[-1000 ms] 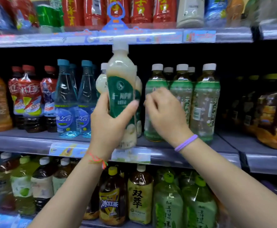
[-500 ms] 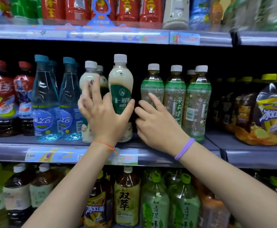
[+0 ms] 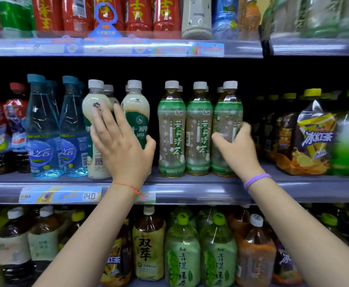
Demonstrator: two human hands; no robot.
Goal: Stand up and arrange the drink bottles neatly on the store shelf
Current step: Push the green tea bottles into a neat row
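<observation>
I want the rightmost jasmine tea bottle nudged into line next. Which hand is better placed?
Right. The right hand already curls around the rightmost jasmine tea bottle; the left hand rests open on the milk tea bottles.

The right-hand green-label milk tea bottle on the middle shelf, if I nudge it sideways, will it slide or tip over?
The milk tea bottle looks full nearly to its cap, so it is probably heavy for its size and would likely slide. It is tall on a narrow base, so a push near the top may tip it. The left hand lies flat against it, low down, which seems safer.
</observation>
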